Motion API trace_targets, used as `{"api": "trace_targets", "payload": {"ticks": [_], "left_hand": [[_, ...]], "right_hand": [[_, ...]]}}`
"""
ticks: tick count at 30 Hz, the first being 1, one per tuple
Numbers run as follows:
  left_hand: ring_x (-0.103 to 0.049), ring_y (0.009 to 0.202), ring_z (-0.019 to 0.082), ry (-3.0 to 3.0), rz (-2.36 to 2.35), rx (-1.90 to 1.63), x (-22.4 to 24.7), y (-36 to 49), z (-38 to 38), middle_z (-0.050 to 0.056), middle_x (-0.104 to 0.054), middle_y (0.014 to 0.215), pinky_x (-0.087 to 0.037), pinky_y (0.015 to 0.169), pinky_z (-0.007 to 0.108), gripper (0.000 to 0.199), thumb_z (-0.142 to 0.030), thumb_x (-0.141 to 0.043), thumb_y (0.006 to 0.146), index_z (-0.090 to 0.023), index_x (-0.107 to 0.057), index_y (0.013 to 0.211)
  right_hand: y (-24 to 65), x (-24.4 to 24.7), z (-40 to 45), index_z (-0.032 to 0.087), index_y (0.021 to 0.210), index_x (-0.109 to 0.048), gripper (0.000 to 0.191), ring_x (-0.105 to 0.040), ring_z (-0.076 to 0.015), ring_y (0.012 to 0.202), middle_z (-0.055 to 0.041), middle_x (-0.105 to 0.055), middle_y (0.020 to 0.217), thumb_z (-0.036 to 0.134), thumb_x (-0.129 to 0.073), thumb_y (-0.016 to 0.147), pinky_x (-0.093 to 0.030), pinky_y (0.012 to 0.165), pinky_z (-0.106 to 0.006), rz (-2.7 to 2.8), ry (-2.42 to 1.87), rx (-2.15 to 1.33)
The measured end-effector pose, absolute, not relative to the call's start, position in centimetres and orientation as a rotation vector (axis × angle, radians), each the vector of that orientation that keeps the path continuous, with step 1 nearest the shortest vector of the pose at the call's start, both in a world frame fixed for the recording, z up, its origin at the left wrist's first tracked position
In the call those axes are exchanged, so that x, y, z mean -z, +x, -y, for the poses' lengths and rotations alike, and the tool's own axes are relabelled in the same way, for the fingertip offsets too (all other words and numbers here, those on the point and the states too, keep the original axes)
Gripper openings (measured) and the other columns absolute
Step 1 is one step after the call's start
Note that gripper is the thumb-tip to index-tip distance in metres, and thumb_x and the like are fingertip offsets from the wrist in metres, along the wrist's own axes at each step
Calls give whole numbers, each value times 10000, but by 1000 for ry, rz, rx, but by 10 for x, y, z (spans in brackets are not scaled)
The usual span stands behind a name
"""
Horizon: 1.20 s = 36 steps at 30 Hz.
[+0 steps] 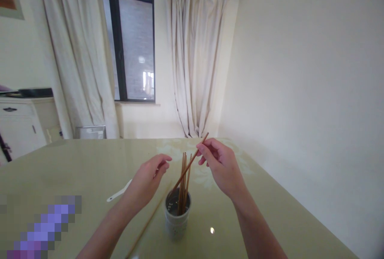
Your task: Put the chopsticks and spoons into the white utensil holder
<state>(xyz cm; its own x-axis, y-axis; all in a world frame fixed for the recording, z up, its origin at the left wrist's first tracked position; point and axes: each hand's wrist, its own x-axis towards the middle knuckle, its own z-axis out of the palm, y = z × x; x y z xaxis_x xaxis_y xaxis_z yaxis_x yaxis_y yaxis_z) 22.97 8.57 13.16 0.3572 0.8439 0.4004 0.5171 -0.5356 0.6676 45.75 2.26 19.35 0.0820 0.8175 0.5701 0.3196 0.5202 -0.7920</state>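
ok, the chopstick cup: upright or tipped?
Upright: the cup stands on the table, its rim facing up and several wooden chopsticks rising out of it.

We see brown chopsticks (181,191), a paler tan stick (150,220) and a pale grey cup (177,224), darker inside, with small faint marks on its wall. Our desk (276,223) is olive green with a whitish leafy pattern, the utensil (119,192) white, the curtains (199,51) cream, the window frame (117,43) near-black, the cabinet (18,127) off-white.
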Motion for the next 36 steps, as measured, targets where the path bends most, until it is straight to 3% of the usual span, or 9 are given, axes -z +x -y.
{"api": "trace_targets", "payload": {"ticks": [4, 7, 12, 16, 23, 29, 33, 36], "left_hand": [[-718, 1027, 259, 2410, -1472, -524, -99, 224, -107, 104, -780, 1048, -503, 900, 356, 213, -241, -499, 964, -203, -692, 1047], [-718, 1040, 277, 2445, -1590, -202, -72, 227, -111, 113, -782, 1073, -485, 875, 350, 191, -241, -551, 945, -201, -699, 1058], [-712, 1080, 345, 2452, -1626, -92, -49, 234, -108, 201, -774, 1138, -469, 873, 386, 250, -265, -537, 956, -136, -702, 1093], [-739, 1008, 318, 2417, -1596, -74, -50, 238, -104, 186, -792, 1090, -468, 813, 352, 278, -269, -499, 972, -143, -709, 1101], [-723, 941, 253, 2398, -1609, -167, -67, 230, -107, 95, -789, 951, -457, 786, 313, 219, -159, -514, 902, -175, -699, 1017], [-681, 745, 198, 2349, -1425, -718, -121, 212, -99, 20, -724, 808, -463, 688, 293, 182, -240, -495, 926, -205, -648, 1017], [-692, 742, 177, 2177, -1165, -988, -150, 218, -76, 12, -722, 852, -532, 663, 271, 205, -351, -531, 968, -218, -641, 1078], [-703, 767, 171, 2104, -1039, -1036, -160, 228, -61, 26, -739, 924, -553, 616, 246, 256, -390, -569, 977, -229, -660, 1154]], "right_hand": [[459, -191, -27, 198, 848, -675, 222, -681, -129, 613, 9, -729, 770, 323, -605, 1019, -484, 609, -238, 1598, -1156, -458], [452, -184, -33, 195, 800, -689, 286, -676, -124, 604, 11, -732, 744, 262, -553, 1043, -462, 633, -241, 1715, -1264, -421], [436, -167, -43, 192, 714, -685, 355, -650, -127, 578, 13, -711, 641, 244, -573, 1047, -423, 634, -239, 1840, -1399, -372], [427, -158, -50, 197, 698, -691, 343, -642, -125, 568, 1, -748, 683, 289, -644, 1025, -403, 615, -236, 1864, -1544, -341], [427, -156, -52, 213, 672, -716, 360, -657, -181, 634, -47, -752, 686, 394, -713, 983, -348, 613, -285, 1866, -1658, -137], [432, -157, -53, 214, 669, -697, 362, -619, -172, 610, -37, -730, 670, 396, -711, 981, -323, 606, -290, 1814, -1621, -61], [434, -162, -49, 200, 703, -663, 350, -611, -140, 585, 8, -680, 634, 346, -638, 1021, -385, 615, -257, 1783, -1407, -255], [432, -167, -40, 205, 882, -687, 250, -655, -128, 621, 13, -714, 759, 360, -581, 1046, -448, 610, -232, 1725, -1132, -515]]}}
